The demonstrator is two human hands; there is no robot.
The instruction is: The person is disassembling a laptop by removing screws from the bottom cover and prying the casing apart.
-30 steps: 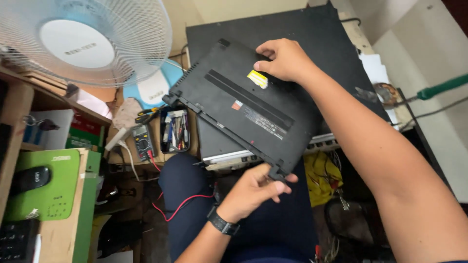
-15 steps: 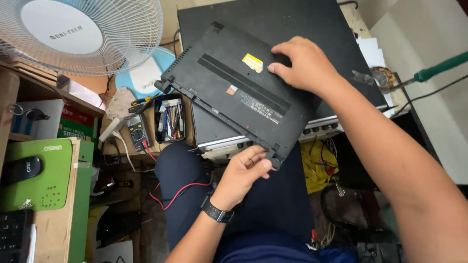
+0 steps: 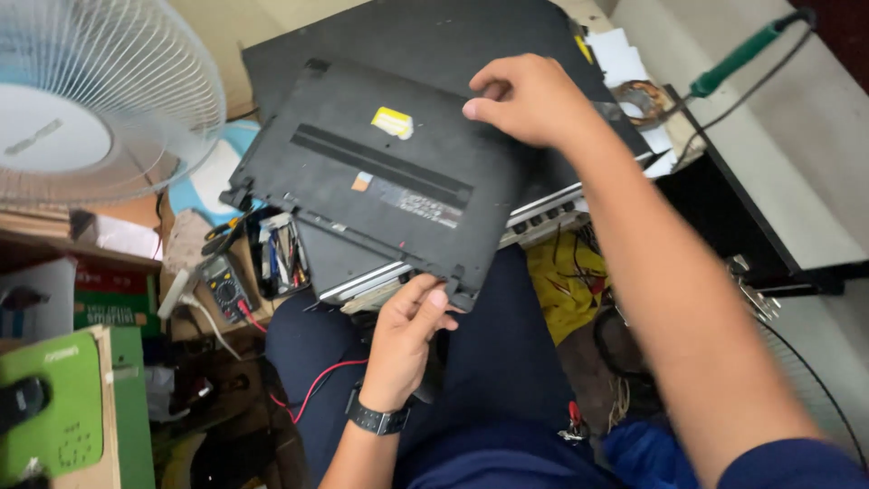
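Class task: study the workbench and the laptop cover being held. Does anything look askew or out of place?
Yes. The black bottom cover sits skewed across the laptop body, held by the left hand and right hand. A soldering iron juts over the table edge.

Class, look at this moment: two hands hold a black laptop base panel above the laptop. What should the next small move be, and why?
Probably lift the black base panel clear and set it aside. The left hand pinches its near corner and the right hand grips its far edge. The panel sits tilted and skewed over the laptop, so it looks already loose.
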